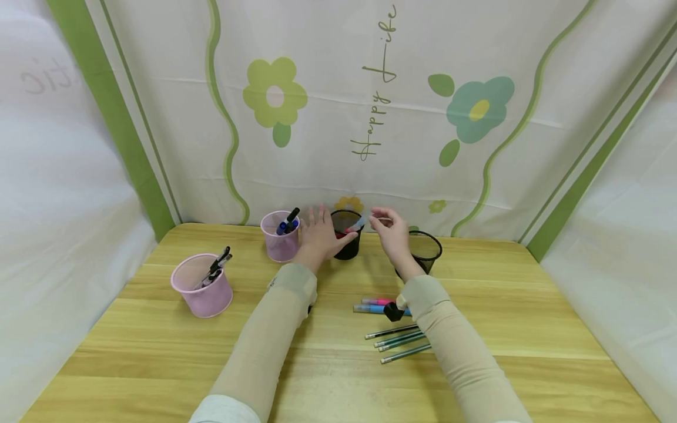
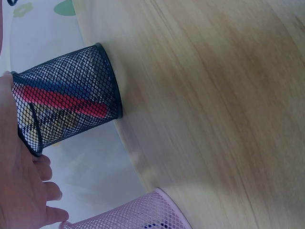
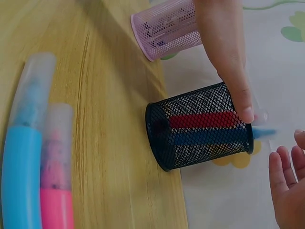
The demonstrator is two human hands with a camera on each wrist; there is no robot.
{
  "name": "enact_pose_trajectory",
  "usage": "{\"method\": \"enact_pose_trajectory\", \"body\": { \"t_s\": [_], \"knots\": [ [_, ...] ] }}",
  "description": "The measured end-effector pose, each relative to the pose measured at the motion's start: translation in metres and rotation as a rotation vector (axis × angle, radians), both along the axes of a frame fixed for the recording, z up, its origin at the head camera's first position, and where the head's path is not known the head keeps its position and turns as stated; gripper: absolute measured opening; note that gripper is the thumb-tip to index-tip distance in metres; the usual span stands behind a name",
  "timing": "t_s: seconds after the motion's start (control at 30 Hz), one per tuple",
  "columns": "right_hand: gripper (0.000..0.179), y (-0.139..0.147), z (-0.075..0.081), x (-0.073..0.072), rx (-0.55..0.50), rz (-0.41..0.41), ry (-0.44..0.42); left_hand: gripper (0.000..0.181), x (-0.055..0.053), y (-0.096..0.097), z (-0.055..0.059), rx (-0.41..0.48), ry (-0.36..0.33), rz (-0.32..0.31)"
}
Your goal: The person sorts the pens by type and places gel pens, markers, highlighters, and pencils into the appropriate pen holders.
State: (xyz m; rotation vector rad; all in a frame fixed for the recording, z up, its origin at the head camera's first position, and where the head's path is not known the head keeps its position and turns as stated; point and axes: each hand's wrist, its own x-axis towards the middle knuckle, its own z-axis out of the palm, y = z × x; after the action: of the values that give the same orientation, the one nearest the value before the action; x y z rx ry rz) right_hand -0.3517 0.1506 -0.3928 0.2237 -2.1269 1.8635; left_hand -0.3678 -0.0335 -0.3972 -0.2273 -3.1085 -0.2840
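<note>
"At the far edge of the yellowish wood-grain table (image 1: 338, 388), what is touched by the left hand (image 1: 319, 239)?"

"A round black wire-mesh cup (image 1: 348, 249) is touched at its rim by the thumb, while the other fingers are spread out to the left. One fingertip is held close to the rim of a round pink wire-mesh cup (image 1: 282, 249); whether contact is made cannot be told."

"And the right hand (image 1: 392, 235)?"

"It is held just to the right of the black cup, fingers loosely bent, with nothing gripped."

"What is contained there?"

"A red marker (image 2: 62, 99) and a blue marker (image 3: 264, 133) are seen inside; the blue one's blurred end is shown above the rim, apart from the right hand."

"And farther out?"

"A second black mesh cup (image 1: 425, 266) is partly hidden by the right wrist. Nearer the front, a thick pink marker (image 1: 378, 302) and a thick sky-blue marker (image 1: 372, 308), both translucent-capped, are laid side by side. Beyond them, four slim dark pencils (image 1: 404, 354) are partly covered by the beige right sleeve (image 1: 465, 352). To the left, black pens (image 1: 214, 267) are held in another pink mesh cup (image 1: 208, 302)."
</note>
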Motion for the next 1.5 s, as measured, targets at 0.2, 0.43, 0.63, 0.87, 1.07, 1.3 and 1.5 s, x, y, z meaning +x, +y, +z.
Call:
{"method": "enact_pose_trajectory", "body": {
  "t_s": [0.2, 0.43, 0.63, 0.87, 1.07, 1.3, 1.5],
  "knots": [
    [0.025, 0.002, 0.0, 0.003, 0.025, 0.012, 0.002, 0.114, 0.0, 0.0, 0.0, 0.012, 0.002, -0.002],
    [0.028, 0.004, 0.004, 0.007, 0.116, 0.053, 0.017, 0.114, 0.001, 0.0, 0.001, 0.035, -0.003, -0.002],
    [0.032, 0.004, 0.009, 0.011, 0.159, 0.099, 0.009, 0.114, 0.002, 0.0, 0.001, 0.042, -0.003, -0.003],
    [0.031, 0.003, 0.015, 0.016, 0.144, 0.149, 0.035, 0.115, 0.001, 0.0, 0.0, 0.044, -0.002, -0.003],
    [0.031, 0.003, 0.017, 0.022, 0.145, 0.191, 0.073, 0.115, 0.001, 0.0, 0.001, 0.041, 0.001, 0.001],
    [0.031, 0.009, 0.011, 0.031, 0.235, 0.222, 0.087, 0.114, 0.002, 0.0, 0.001, 0.038, 0.005, 0.001],
    [0.033, 0.016, 0.005, 0.036, 0.271, 0.255, 0.123, 0.114, 0.001, 0.0, 0.0, 0.034, 0.009, -0.001]
  ]
}}
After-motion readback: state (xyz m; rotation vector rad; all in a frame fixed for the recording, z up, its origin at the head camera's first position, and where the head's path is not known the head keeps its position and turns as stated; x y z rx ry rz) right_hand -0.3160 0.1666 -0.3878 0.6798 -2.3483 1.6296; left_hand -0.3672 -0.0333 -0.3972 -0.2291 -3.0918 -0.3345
